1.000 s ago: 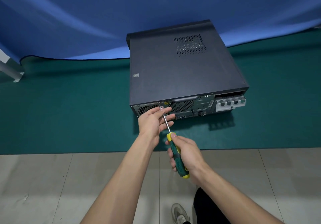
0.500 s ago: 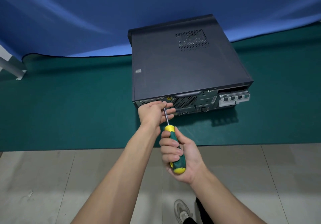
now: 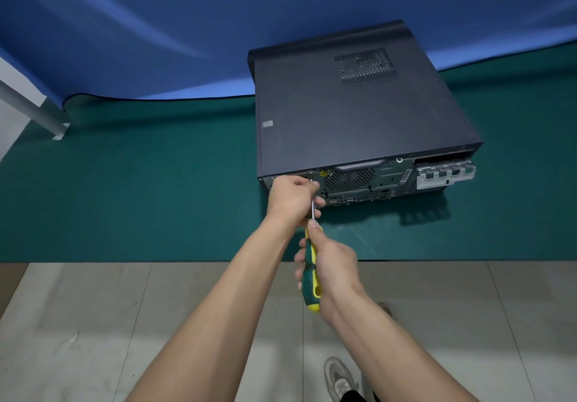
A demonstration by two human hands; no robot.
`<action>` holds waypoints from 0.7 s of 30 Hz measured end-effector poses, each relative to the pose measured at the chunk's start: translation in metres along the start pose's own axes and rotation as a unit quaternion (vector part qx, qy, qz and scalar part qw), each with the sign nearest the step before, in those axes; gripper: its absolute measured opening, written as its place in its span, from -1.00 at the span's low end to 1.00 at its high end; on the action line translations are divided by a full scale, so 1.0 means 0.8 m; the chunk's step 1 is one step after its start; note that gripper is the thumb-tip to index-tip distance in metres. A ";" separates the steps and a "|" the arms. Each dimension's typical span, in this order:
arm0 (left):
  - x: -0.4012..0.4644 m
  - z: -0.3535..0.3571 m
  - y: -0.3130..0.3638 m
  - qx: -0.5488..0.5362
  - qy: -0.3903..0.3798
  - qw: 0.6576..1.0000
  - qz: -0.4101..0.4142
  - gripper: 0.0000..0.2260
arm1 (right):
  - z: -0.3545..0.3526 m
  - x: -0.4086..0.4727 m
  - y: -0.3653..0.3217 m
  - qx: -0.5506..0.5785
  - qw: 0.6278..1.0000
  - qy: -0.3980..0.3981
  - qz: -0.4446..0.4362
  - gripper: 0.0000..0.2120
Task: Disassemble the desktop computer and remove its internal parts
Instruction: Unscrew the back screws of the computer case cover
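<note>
A black desktop computer case (image 3: 352,114) lies flat on a green mat (image 3: 140,183), its rear panel with fan grille and ports facing me. My right hand (image 3: 331,264) grips the green and yellow handle of a screwdriver (image 3: 311,273). The metal shaft runs up to a screw at the top left of the rear panel. My left hand (image 3: 292,197) is against the rear panel with its fingers curled round the shaft near the tip. The screw itself is mostly hidden by my fingers.
The mat lies on a tiled floor (image 3: 93,323), with a blue cloth backdrop (image 3: 156,27) behind. A grey metal leg (image 3: 34,108) stands at the far left. My shoe (image 3: 340,379) shows at the bottom edge. A silver bracket (image 3: 445,175) sticks out at the case's rear right.
My right hand has turned on the screwdriver handle, palm rolling over it. The left hand stays on the shaft at the rear panel. The camera view shifted slightly.
</note>
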State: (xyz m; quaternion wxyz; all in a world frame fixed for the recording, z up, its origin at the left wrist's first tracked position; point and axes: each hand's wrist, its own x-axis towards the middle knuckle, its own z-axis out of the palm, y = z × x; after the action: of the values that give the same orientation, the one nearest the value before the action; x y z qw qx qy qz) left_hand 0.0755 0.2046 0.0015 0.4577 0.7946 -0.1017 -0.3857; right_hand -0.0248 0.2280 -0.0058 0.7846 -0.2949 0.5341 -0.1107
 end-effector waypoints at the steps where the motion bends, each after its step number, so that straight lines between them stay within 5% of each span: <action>1: -0.001 0.001 -0.002 0.021 0.008 1.000 0.002 -0.80 | 0.004 -0.001 -0.001 -0.005 1.000 0.012 -0.001 -0.66; 9: -0.003 0.008 -0.010 -0.089 -0.011 0.995 -0.031 -0.77 | -0.019 -0.002 -0.012 -0.067 0.991 -0.111 0.032 -0.70; 13: -0.010 0.001 -0.008 -0.093 -0.074 0.992 -0.035 -0.76 | -0.030 0.003 -0.017 -0.160 0.982 -0.090 -0.038 -0.83; 17: -0.013 0.000 -0.004 -0.022 -0.030 0.999 -0.022 -0.82 | -0.026 0.004 -0.019 -0.201 0.977 -0.042 -0.063 -0.77; 21: -0.017 0.011 -0.001 -0.071 -0.031 0.996 -0.037 -0.74 | -0.032 0.000 -0.026 -0.152 0.976 -0.151 0.036 -0.80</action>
State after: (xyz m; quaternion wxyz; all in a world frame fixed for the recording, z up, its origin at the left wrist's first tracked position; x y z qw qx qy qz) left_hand 0.0594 0.2060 0.0057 0.4946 0.7514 -0.0584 -0.4329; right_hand -0.0447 0.2025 0.0000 0.8055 -0.4051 0.4300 0.0458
